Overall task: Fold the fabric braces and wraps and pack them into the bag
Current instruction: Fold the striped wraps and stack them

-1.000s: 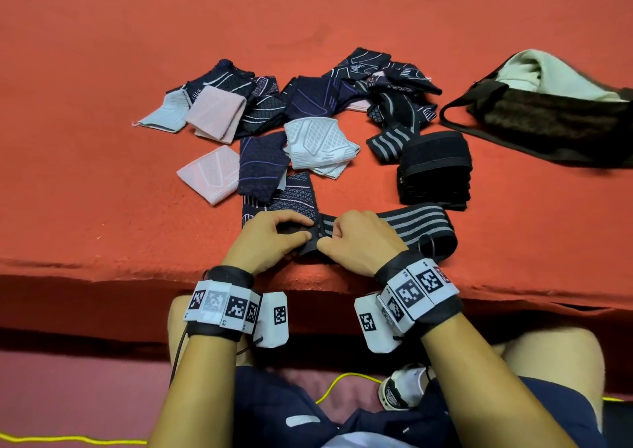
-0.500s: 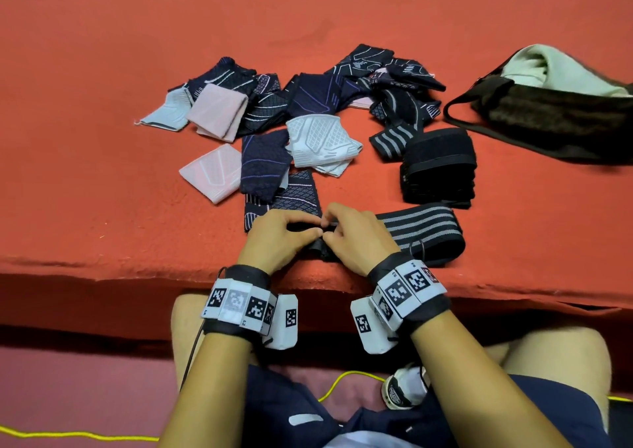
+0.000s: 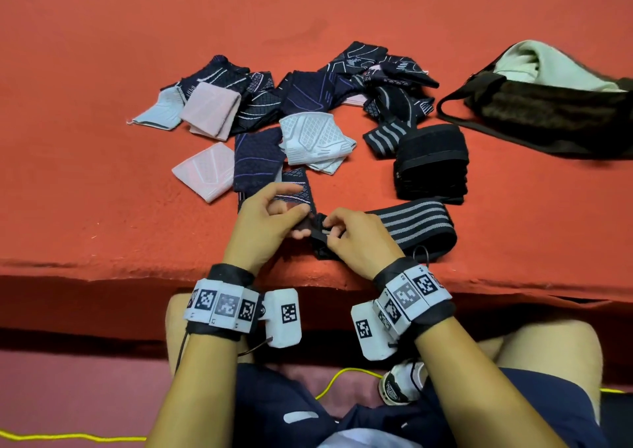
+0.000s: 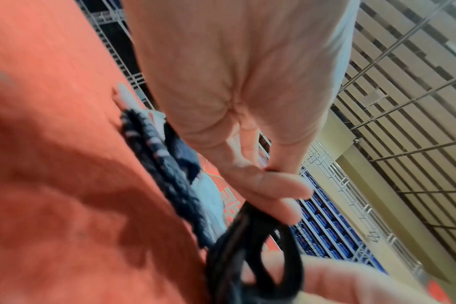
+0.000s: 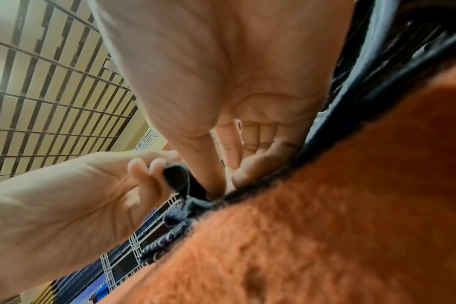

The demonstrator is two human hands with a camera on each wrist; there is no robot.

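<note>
A black wrap with grey stripes point(image 3: 416, 226) lies near the front edge of the red table point(image 3: 102, 207). My left hand point(image 3: 274, 221) pinches its black end, raised a little off the cloth; the same end shows as a dark loop point(image 4: 250, 246) in the left wrist view. My right hand point(image 3: 349, 238) pinches the wrap's folded end beside it, thumb and fingers pressing it down point(image 5: 216, 185). A pile of navy, pink and white braces point(image 3: 301, 111) lies behind. The dark bag point(image 3: 548, 108) sits open at the far right.
A folded black wrap stack point(image 3: 430, 163) stands just behind the striped wrap. A light green cloth point(image 3: 534, 63) sticks out of the bag. A pink folded brace point(image 3: 205, 170) lies left of my hands. A yellow cable point(image 3: 68, 435) runs on the floor.
My hands have drawn together on the wrap's left end. The left hand has lifted that end up off the table, fingers spreading, while the right hand keeps pinching beside it.
</note>
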